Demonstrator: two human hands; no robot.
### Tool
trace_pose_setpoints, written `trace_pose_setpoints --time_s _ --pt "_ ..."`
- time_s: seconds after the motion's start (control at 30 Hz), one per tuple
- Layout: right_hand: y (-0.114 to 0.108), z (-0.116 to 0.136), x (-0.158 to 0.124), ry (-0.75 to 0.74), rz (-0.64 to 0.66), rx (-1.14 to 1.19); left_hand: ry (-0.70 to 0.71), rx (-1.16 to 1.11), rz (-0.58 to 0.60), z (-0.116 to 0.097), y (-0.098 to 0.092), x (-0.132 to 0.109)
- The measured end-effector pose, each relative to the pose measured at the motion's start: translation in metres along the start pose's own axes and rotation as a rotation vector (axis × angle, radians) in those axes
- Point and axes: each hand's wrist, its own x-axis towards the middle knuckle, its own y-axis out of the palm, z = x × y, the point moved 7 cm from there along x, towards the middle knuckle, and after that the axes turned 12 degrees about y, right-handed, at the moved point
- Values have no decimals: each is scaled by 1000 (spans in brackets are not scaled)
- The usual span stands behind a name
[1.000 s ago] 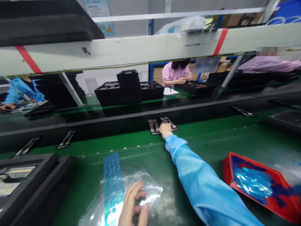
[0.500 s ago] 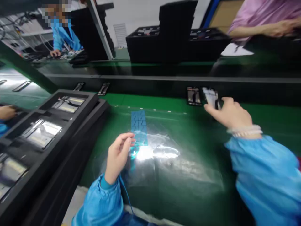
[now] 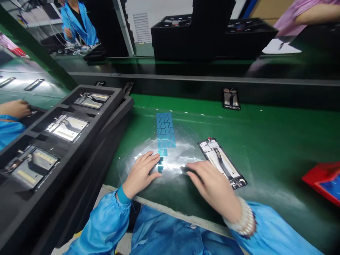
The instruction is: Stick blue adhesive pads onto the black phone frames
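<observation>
My left hand (image 3: 142, 173) lies flat with fingers stretched on a clear plastic sheet (image 3: 148, 156) that carries a strip of blue stickers (image 3: 165, 131). My right hand (image 3: 212, 186) rests palm down on the green mat, its fingertips pointing toward the lowest blue sticker; whether something dark is under the fingertips I cannot make out. A phone frame (image 3: 221, 162) lies on the mat just right of my right hand's fingers. A second phone frame (image 3: 231, 98) lies farther back by the black conveyor rail.
A black foam tray (image 3: 79, 117) with several metal frames stands at the left. A red bin (image 3: 322, 180) sits at the right edge. Stacked black trays (image 3: 212, 35) stand beyond the conveyor. Other people work at the far left and back.
My right hand drew back from the conveyor edge, and one phone frame now lies on the mat by the sheet. The left hand flattened onto the sheet. The view tilted down.
</observation>
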Motion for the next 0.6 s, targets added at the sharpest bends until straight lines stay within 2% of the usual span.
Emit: trace_pose_setpoints --time_s 0.13,0.37,0.5,0.6 --pt "24 46 27 -142 115 53 -26 -23 -72 2 -5 5" --pt "61 89 59 -268 327 -116 -79 -78 -77 0 -8 10" --pt "61 102 62 -278 351 -79 -69 -85 -50 2 -10 10" --pt "49 90 60 -253 360 -45 -46 -174 -4 2 -10 6"
